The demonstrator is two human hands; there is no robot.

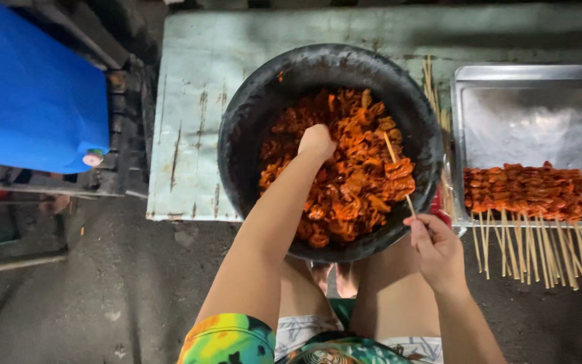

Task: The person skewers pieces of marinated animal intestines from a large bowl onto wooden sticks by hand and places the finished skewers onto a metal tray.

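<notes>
A large black basin [250, 108] sits in front of me, filled with orange-red marinated meat pieces [351, 182]. My left hand [316, 143] reaches down into the meat, fingers buried among the pieces. My right hand [436, 249] is at the basin's near right rim and grips the lower end of a thin bamboo skewer [399, 172], which slants up over the meat with a chunk or two threaded on it.
A metal tray [527, 114] on the right holds a row of finished meat skewers [537, 192], their sticks hanging over the near edge. Loose bamboo sticks [431, 87] lie beside the basin. A worn pale table [190, 135] carries everything. A blue container [28, 87] stands at left.
</notes>
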